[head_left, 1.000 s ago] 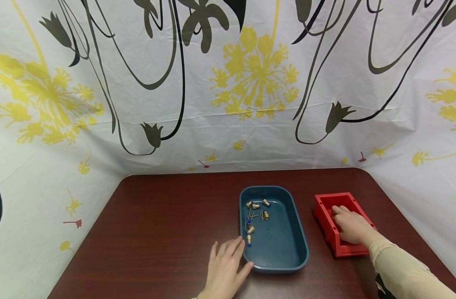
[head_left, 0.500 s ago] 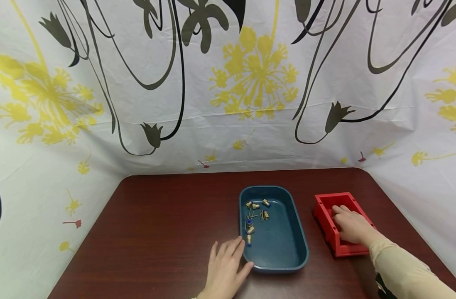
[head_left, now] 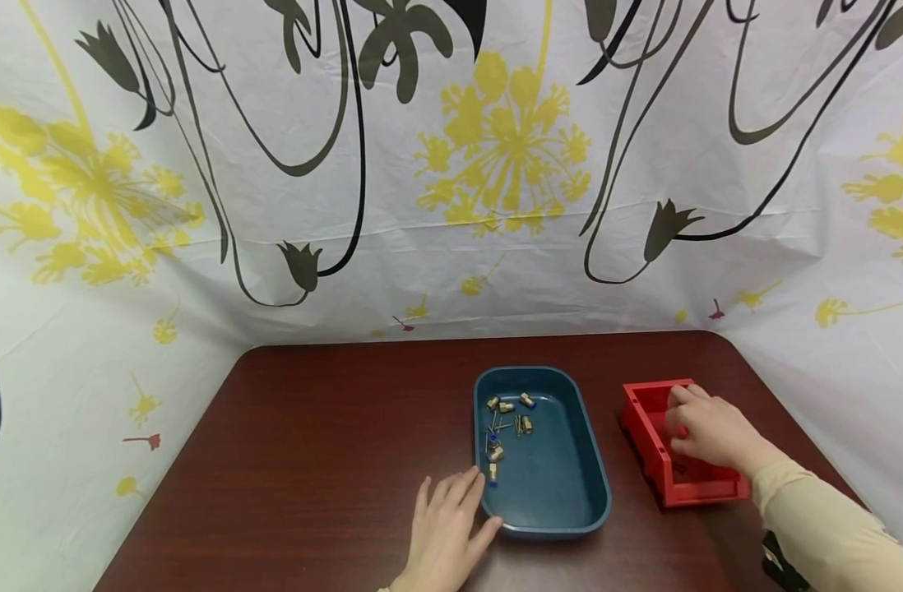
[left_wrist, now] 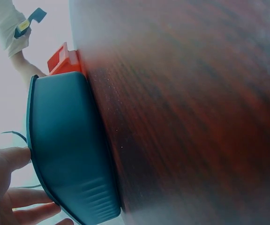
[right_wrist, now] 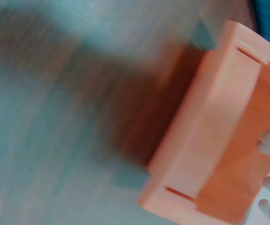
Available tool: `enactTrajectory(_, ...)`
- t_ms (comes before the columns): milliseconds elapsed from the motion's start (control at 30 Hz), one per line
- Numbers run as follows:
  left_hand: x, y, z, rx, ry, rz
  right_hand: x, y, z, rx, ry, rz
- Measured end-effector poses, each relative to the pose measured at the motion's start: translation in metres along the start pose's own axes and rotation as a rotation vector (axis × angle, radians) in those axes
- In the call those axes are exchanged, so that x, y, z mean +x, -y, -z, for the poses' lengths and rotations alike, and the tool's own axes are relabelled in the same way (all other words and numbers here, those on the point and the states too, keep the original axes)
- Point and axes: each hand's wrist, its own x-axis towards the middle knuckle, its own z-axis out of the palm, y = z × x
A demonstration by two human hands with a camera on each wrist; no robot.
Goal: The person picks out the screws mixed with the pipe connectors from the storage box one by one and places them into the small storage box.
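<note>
My left hand (head_left: pixel 444 530) touches the near left corner of the blue tray (head_left: pixel 555 493) with its fingers spread. In the left wrist view its thumb and fingertips lie along the rim of the tray (left_wrist: pixel 64 131). Several brass fittings (head_left: pixel 527 425), some with blue ends, and a few thin metal pins (head_left: pixel 502 426) lie in the tray's left half. My right hand (head_left: pixel 710 427) is bent over the red bin (head_left: pixel 706 493), fingers pointing down into it. I cannot tell whether its fingertips hold anything. The right wrist view is blurred, with the hand at the right edge beside the bin (right_wrist: pixel 205 154).
Both containers stand on a dark red-brown table (head_left: pixel 348 460), the red bin to the right of the tray with a gap between. A white curtain (head_left: pixel 392 271) with yellow and grey flowers hangs behind and beside the table.
My right hand has risen from the bottom of the red bin and shifted slightly right, uncovering more of the bin's near end. The left hand and the tray have not moved.
</note>
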Motion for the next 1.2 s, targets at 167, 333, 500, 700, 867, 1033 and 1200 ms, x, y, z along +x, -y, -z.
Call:
enactTrajectory(167,0.0,0.0,0.0,-0.005,0.002,0.002,0.005,-0.002,0.019,-0.04,-0.03,-0.038)
enactTrajectory(333,0.0,0.001,0.0,-0.009,-0.007,0.0,0.017,0.0,0.036,-0.049,-0.065,-0.051)
enactTrajectory(500,-0.001,0.001,0.0,-0.008,-0.02,-0.009,0.034,0.014,0.05,-0.042,-0.083,-0.018)
enactTrajectory(700,-0.001,0.001,0.0,-0.008,-0.031,-0.015,0.06,0.035,0.06,-0.026,-0.095,0.055)
enactTrajectory(867,-0.001,0.001,0.0,-0.012,-0.032,-0.015,0.081,0.056,0.06,-0.017,-0.108,0.115)
enactTrajectory(1033,-0.001,0.001,0.0,-0.01,-0.035,-0.015,0.098,0.076,0.058,-0.014,-0.112,0.169)
enactTrajectory(1200,-0.001,0.001,0.0,-0.012,-0.035,-0.017,0.114,0.094,0.053,-0.001,-0.087,0.208)
